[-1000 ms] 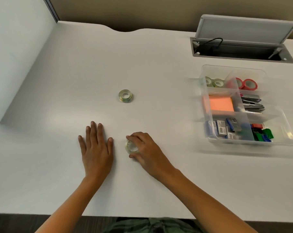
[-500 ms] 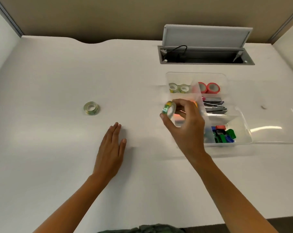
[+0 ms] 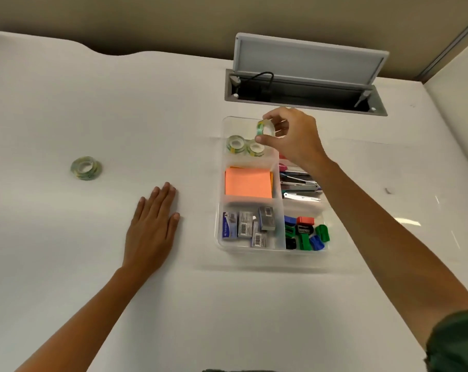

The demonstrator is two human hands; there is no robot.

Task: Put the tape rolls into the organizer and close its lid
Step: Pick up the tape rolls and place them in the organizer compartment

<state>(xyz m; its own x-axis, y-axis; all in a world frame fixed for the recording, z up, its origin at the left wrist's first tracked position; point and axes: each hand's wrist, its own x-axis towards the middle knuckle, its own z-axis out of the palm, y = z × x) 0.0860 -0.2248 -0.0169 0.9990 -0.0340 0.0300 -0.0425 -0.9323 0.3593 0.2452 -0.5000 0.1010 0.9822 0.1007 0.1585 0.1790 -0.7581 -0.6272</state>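
My right hand [image 3: 294, 136] pinches a clear tape roll [image 3: 265, 128] on edge, above the far left compartment of the clear organizer [image 3: 220, 210]. Two clear tape rolls [image 3: 245, 146] lie in that compartment just below it. Another clear tape roll [image 3: 86, 167] lies flat on the white desk, far left of the organizer. My left hand [image 3: 151, 229] rests flat on the desk, palm down, fingers together, between that roll and the organizer. The organizer's clear lid [image 3: 404, 200] lies open flat to the right, under my right forearm.
The organizer also holds orange sticky notes [image 3: 248, 183], staplers [image 3: 300, 183], staple boxes [image 3: 250, 224] and coloured sharpeners [image 3: 306, 233]. An open grey cable hatch [image 3: 305, 76] sits in the desk just behind the organizer. A partition wall stands at the right.
My right hand picked the tape roll off the desk near my left hand and carried it right and away, over the organizer's far left compartment. My left hand stayed flat.
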